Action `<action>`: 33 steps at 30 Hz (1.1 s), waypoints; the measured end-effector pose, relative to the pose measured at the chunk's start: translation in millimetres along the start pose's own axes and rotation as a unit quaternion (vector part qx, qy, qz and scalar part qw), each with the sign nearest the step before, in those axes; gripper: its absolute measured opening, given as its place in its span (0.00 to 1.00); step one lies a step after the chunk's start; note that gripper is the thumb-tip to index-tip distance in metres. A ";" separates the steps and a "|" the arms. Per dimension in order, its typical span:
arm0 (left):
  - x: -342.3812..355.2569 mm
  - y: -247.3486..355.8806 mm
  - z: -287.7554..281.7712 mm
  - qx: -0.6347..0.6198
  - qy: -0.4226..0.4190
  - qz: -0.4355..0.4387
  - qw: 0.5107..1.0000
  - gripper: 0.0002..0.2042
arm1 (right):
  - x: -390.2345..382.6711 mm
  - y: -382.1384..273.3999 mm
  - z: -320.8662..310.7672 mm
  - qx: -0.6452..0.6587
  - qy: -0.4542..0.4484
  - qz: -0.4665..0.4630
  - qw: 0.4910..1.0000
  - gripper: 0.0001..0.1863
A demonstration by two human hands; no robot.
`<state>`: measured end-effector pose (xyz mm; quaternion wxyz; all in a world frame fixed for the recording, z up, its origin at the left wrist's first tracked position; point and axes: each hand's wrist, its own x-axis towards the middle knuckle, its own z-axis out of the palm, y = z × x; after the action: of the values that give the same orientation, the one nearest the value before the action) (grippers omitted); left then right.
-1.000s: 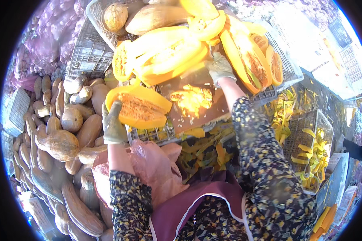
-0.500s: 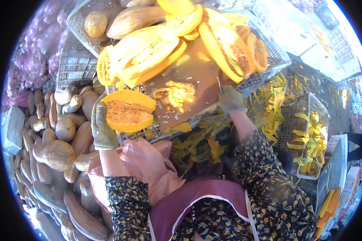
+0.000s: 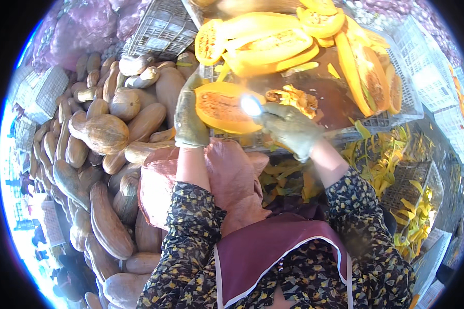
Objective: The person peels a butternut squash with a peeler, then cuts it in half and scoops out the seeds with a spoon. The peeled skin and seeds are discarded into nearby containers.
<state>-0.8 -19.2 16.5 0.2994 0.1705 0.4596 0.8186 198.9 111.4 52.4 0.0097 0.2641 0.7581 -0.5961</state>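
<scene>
My left hand [image 3: 192, 121], in a grey-green work glove, grips the left end of a peeled pumpkin half [image 3: 222, 109]. The cut face, with orange stringy flesh, is turned toward me. At its right end my gloved right hand [image 3: 291, 129] is closed around a shiny metal tool [image 3: 251, 105]. Glare hides the tool's shape. Behind the right hand, scooped-out pumpkin pulp [image 3: 299, 100] lies on a wet brown board [image 3: 327, 110].
Peeled pumpkin halves [image 3: 270, 46] are piled at the board's far side. Unpeeled pumpkins [image 3: 100, 134] heap on the left. A pink sack [image 3: 232, 177] lies near my apron. Yellow peelings [image 3: 381, 154] cover the ground at right, beside a crate [image 3: 433, 180] of peel.
The whole scene has shifted rightward in view. My right hand has come from the board's right side to the pumpkin half, bringing the metal tool against it. My left hand keeps its grip.
</scene>
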 end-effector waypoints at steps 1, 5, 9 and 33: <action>-1.2 -1.4 0.7 0.019 -0.037 0.036 0.998 0.28 | 8.7 -10.1 8.4 -0.052 0.001 -0.083 0.995 0.15; -1.6 -1.6 1.7 0.005 -0.027 -0.004 1.000 0.34 | 34.4 -33.6 29.3 -0.049 -0.025 -0.045 0.997 0.33; -6.6 -1.8 2.1 -0.010 -0.019 -0.005 1.000 0.33 | 42.7 -46.0 33.5 -0.042 -0.067 -0.078 0.994 0.34; -3.1 0.3 8.4 -0.035 0.055 -0.066 0.996 0.26 | 68.5 -15.4 38.7 -0.260 0.026 -0.162 0.951 0.29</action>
<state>6.2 -15.8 21.1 0.3327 0.0836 0.4570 0.8206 122.0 100.6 32.5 -0.0384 0.1413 0.9196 -0.3645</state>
